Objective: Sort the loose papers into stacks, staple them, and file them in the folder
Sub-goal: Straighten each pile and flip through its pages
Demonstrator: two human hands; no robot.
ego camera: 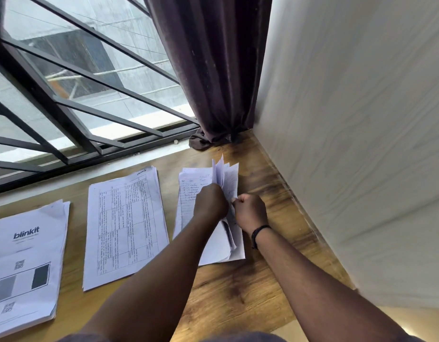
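Three paper stacks lie on a wooden table (238, 287). At the left is a stack topped by a "blinkit" sheet (26, 262). A stack of printed tables (126, 225) lies in the middle. The right stack of handwritten lined sheets (191, 183) has several sheets (227, 178) lifted upright along its right side. My left hand (209, 202) grips these raised sheets from the left. My right hand (250, 211) pinches their edge from the right. No stapler or folder is in view.
A white wall (349, 144) borders the table on the right. A dark curtain (213, 70) hangs into the far corner, its hem bunched on the table. A barred window (77, 82) runs along the far edge.
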